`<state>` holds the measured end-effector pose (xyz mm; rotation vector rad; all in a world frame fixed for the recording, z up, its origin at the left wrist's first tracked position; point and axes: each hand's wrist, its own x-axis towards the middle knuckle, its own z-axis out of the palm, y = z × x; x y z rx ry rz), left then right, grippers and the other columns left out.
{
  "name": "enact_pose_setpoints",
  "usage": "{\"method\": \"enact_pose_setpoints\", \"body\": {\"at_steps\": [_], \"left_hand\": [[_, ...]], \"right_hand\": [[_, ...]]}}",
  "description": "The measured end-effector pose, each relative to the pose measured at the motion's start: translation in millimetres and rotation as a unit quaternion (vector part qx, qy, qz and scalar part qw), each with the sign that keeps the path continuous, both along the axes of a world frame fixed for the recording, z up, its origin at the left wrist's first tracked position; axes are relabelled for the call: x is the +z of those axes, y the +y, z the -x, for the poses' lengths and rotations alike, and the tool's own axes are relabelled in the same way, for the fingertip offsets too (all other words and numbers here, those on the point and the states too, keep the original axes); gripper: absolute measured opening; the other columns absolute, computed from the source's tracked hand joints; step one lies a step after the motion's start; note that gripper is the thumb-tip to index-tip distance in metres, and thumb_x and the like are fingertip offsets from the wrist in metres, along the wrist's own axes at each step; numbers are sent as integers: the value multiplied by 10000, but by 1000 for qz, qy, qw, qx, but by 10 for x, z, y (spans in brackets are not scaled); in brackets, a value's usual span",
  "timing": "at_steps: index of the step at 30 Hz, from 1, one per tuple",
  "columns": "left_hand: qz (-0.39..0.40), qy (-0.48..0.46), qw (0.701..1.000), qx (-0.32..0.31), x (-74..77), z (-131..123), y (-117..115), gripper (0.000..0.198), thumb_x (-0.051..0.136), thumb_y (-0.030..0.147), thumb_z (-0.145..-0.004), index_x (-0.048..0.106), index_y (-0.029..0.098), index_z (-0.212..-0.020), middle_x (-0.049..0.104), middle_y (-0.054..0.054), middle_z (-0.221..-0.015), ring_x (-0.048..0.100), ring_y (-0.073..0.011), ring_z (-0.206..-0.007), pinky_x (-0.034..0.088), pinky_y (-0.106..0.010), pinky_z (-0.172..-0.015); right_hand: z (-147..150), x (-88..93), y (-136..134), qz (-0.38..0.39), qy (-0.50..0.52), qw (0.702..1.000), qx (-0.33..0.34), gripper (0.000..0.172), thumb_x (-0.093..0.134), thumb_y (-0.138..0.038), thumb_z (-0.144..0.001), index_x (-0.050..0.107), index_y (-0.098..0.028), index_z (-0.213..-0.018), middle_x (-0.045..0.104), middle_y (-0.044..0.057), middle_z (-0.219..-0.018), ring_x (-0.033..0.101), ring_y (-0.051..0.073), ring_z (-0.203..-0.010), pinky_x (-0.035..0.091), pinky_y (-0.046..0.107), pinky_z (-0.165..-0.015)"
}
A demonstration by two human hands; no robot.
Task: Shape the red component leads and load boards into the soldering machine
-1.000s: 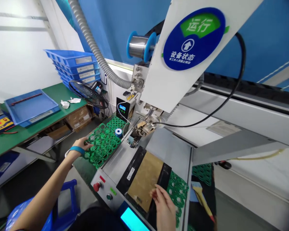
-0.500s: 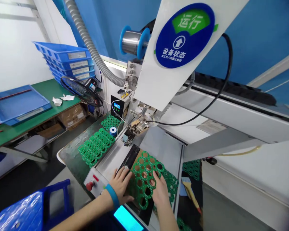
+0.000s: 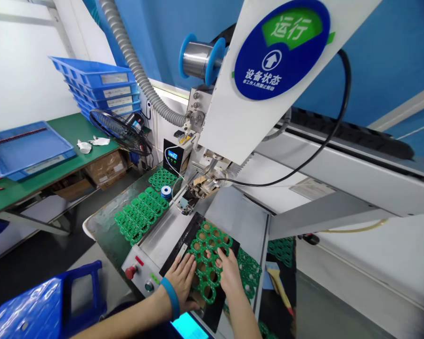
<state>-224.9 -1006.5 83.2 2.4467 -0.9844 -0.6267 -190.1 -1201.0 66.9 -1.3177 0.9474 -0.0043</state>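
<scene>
A green circuit board panel (image 3: 202,267) with rows of round cut-outs lies at a slant over a black fixture plate (image 3: 178,249) on the machine's bed. My right hand (image 3: 229,273) grips the panel's right edge, thumb on top, with fingertips showing through the holes. Flat and stretched out, the fingers of my left hand (image 3: 182,278) rest along the panel's left edge and the fixture; a blue band circles that wrist. Beyond the panel is the soldering head (image 3: 201,186). Whether the panel sits fully down on the fixture, I cannot tell.
More green panels (image 3: 141,214) lie left of the machine, near a small solder reel (image 3: 166,191). Another board (image 3: 249,270) lies right of the fixture, and a brush (image 3: 279,287) beyond it. A red knob (image 3: 130,272) is on the front left. Blue trays (image 3: 99,89) are stacked behind.
The panel has shifted slightly left and away from me, uncovering the fixture's right side. My right hand has moved with it; my left fingers have drawn back a little to the panel's edge.
</scene>
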Motion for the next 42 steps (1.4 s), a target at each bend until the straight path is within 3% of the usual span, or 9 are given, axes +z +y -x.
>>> {"method": "enact_pose_setpoints", "body": {"at_steps": [7, 11, 15, 19, 24, 30, 34, 38, 42], "left_hand": [[-22, -21, 999, 17, 15, 7, -61, 973, 397, 728, -865, 168, 20, -1493, 89, -215, -1556, 90, -349, -1463, 115, -557, -1199], [-31, -32, 999, 18, 13, -7, -76, 971, 400, 734, -860, 193, 22, -1487, 104, -220, -1552, 113, -339, -1463, 126, -544, -1202], [-31, -39, 999, 11, -10, -18, -42, 965, 420, 724, -859, 198, 27, -1486, 100, -200, -1558, 112, -319, -1467, 111, -502, -1214], [-24, -37, 999, 8, -57, -16, -16, 976, 452, 716, -851, 157, 47, -1497, 90, -193, -1562, 98, -320, -1468, 110, -503, -1214], [-11, -17, 1000, 6, -109, -1, -22, 966, 469, 737, -828, 197, 103, -1503, 50, -211, -1562, 71, -345, -1465, 122, -558, -1195], [15, 17, 1000, 13, -105, 3, -59, 953, 639, 617, -787, 228, 140, -1503, 81, -246, -1559, 57, -392, -1450, 113, -626, -1166], [65, 28, 997, 28, -44, -20, 25, 862, 695, 439, -767, 313, 129, -1475, 162, -249, -1561, 131, -400, -1448, 150, -626, -1160], [141, 39, 988, 58, 27, 21, 352, 548, 475, 401, -877, 470, 155, -1367, 389, -169, -1497, 334, -313, -1400, 260, -488, -1170], [155, 114, 975, 113, -108, 173, 768, 421, 343, 452, -928, 640, 190, -1071, 695, -98, -1012, 647, -211, -942, 515, -318, -864]], "right_hand": [[-1, -189, 6, 97, -14, 995, 1, 395, 594, -290, -929, 492, -166, -1289, 621, 79, -1104, 648, 184, -853, 567, 365, -732], [62, -275, -3, 212, -63, 975, 6, 447, 548, -396, -943, 472, -178, -1326, 547, 126, -1299, 601, 256, -1081, 524, 456, -877], [158, -249, -69, 340, -103, 934, 40, 560, 436, -511, -956, 379, -181, -1405, 435, 162, -1437, 477, 311, -1268, 417, 526, -1011], [201, -163, -156, 446, -98, 877, 150, 736, 349, -660, -899, 413, -125, -1400, 382, 193, -1492, 326, 328, -1389, 276, 524, -1121], [248, -70, -149, 509, -40, 809, 292, 957, 185, -756, -854, 450, -14, -1397, 377, 195, -1501, 237, 350, -1433, 166, 526, -1161], [252, 52, -124, 563, 11, 747, 354, 988, 64, -729, -880, 435, 20, -1407, 350, 170, -1515, 179, 370, -1446, 179, 555, -1145], [186, 132, -137, 593, 20, 719, 363, 966, 61, -697, -902, 513, 34, -1343, 361, 197, -1508, 204, 388, -1431, 223, 538, -1141], [73, 187, -116, 606, -3, 699, 380, 891, 133, -671, -926, 407, 16, -1422, 257, 182, -1562, 129, 317, -1465, 190, 454, -1179], [-79, 129, -52, 580, -25, 673, 458, 824, 233, -698, -913, 271, -135, -1514, 168, 70, -1601, 83, 277, -1478, 180, 476, -1183]]}}
